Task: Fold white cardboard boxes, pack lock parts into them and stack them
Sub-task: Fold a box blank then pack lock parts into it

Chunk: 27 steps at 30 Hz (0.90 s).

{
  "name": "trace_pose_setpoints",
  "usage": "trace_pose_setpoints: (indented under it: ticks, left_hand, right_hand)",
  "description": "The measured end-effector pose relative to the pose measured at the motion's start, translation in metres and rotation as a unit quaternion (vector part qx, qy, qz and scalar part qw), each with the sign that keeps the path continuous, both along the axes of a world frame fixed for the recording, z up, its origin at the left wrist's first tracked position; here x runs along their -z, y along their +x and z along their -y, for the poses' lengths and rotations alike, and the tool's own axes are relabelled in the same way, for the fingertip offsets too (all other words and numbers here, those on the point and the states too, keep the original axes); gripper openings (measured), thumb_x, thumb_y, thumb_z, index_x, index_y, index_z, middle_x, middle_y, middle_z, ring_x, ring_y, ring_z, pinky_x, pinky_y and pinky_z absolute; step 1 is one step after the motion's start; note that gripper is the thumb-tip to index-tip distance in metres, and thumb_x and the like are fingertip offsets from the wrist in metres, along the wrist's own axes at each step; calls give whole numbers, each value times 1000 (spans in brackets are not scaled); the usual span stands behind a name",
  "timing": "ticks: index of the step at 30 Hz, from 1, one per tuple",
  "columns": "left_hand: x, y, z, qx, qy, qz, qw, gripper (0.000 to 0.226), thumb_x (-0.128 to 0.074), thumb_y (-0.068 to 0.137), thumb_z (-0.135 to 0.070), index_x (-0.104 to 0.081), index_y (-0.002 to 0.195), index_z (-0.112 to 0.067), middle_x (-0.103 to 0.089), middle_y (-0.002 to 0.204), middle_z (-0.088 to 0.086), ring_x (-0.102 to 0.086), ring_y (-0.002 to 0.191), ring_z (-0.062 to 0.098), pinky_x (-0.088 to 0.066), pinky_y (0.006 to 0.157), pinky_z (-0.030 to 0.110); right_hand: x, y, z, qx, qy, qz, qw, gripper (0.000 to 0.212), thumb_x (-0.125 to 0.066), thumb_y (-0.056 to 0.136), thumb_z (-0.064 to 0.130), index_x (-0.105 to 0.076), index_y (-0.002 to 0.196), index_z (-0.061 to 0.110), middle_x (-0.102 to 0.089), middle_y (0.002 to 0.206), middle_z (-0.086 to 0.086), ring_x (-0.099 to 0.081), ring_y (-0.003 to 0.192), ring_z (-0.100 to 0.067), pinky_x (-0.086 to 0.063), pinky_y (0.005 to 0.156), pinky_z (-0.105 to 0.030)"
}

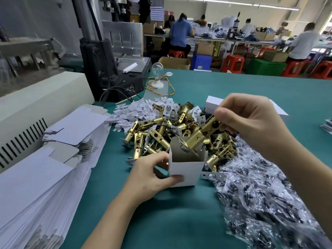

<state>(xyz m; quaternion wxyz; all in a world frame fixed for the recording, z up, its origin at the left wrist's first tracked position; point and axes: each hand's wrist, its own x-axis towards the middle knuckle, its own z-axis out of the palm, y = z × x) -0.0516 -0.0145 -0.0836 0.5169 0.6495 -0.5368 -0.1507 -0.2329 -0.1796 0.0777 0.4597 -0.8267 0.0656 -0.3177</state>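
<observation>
Lying along the near left edge of the green table (179, 221), a tall stack of flat white box blanks (36, 177) fans away toward the far left. Toward the near right corner spreads a heap of clear plastic packets (269, 203) with small dark parts inside.

Between them, near the table's middle, the left hand (150, 178) grips an upright white cardboard box (186, 168). Its thumb presses the front wall and its fingers curl round the left side. The box's top is open, flaps raised.

Just beyond, the right hand (255, 123) pinches the dark end of a brass latch bolt (199, 137) between thumb and curled fingers. The latch is tilted, with its faceplate end down inside the box's mouth.

Behind the box lies a pile of brass latch bolts (154, 133), touching the packets on its right. Small white card inserts (131, 112) are scattered at the pile's far left. A closed white box (212, 102) shows partly behind the right hand.

Farther back, a clear light bulb (157, 68) stands on a white base beside a dark machine (111, 65) at the far left corner. Beyond the table's far edge, seated workers (179, 31) face other benches.
</observation>
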Motion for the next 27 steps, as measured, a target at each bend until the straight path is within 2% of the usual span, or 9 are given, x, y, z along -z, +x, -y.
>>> trace_pose_setpoints:
  ticks: [3, 5, 8, 10, 11, 14, 17, 22, 27]
  left_hand:
    - [0, 0, -1, 2, 7, -4, 1000, 30, -89, 80, -41, -77, 107, -32, -77, 102, -17, -72, 89, 12, -56, 68, 17]
    - [-1, 0, -1, -1, 9, -7, 1000, 31, -89, 79, -44, -77, 106, -34, -77, 101, -18, -73, 89, 11, -55, 68, 15]
    - [-1, 1, -1, -6, 10, -9, 1000, 30, -88, 78, -48, -76, 103, -39, -76, 99, -20, -73, 88, 10, -56, 67, 17]
    - [-1, 1, -1, -3, 11, -9, 1000, 28, -88, 78, -49, -75, 101, -38, -76, 99, -18, -73, 89, 12, -57, 68, 19]
    - [-1, 1, -1, -2, 12, -10, 1000, 28, -88, 78, -49, -75, 100, -38, -76, 99, -17, -73, 89, 13, -57, 68, 20]
    - [-2, 0, -1, 3, 12, -7, 1000, 27, -88, 79, -49, -75, 99, -36, -76, 98, -16, -73, 90, 14, -58, 68, 22]
    - [-3, 1, -1, 10, 14, -9, 1000, 28, -87, 79, -48, -74, 99, -34, -76, 98, -15, -73, 91, 12, -55, 68, 18]
    - [-2, 2, 0, 12, 22, -19, 999, 29, -86, 78, -48, -75, 100, -34, -76, 97, -15, -73, 91, 12, -53, 67, 15]
    - [-1, 3, 0, 12, 35, -17, 999, 28, -87, 79, -47, -74, 100, -34, -76, 98, -15, -73, 93, 11, -54, 67, 16]
  right_hand:
    - [5, 1, -3, 41, -62, -23, 997, 27, -71, 80, 43, -71, 80, 16, -69, 65, 9, -55, 52, 0, -40, 52, -8]
    - [8, 2, -3, 68, -134, -42, 988, 35, -69, 79, 52, -72, 79, 17, -69, 66, 4, -54, 53, -5, -41, 51, -12]
    - [12, 6, -4, 81, -258, -74, 960, 40, -67, 82, 55, -72, 79, 15, -66, 66, 9, -58, 58, -8, -46, 55, -18]
    - [15, 10, -9, 84, -353, -105, 926, 42, -65, 84, 58, -70, 79, 17, -64, 71, 9, -58, 65, -10, -50, 58, -33]
    - [16, 12, -11, 85, -399, -119, 905, 42, -63, 84, 59, -70, 79, 18, -63, 73, 9, -57, 70, -13, -50, 58, -36]
    - [20, 20, -18, 72, -513, -148, 843, 39, -72, 83, 56, -72, 74, 18, -58, 76, 3, -57, 80, -21, -41, 56, -31]
    - [25, 28, -22, 83, -607, -145, 777, 40, -84, 74, 54, -73, 66, 16, -56, 72, -3, -57, 76, -27, -30, 64, -30]
    - [26, 32, -29, 122, -636, -183, 740, 43, -85, 69, 58, -72, 60, 18, -54, 74, -5, -58, 80, -30, -29, 68, -35]
    - [28, 31, -33, 137, -643, -214, 722, 39, -76, 79, 61, -74, 64, 24, -53, 82, -2, -55, 87, -29, -29, 69, -35]
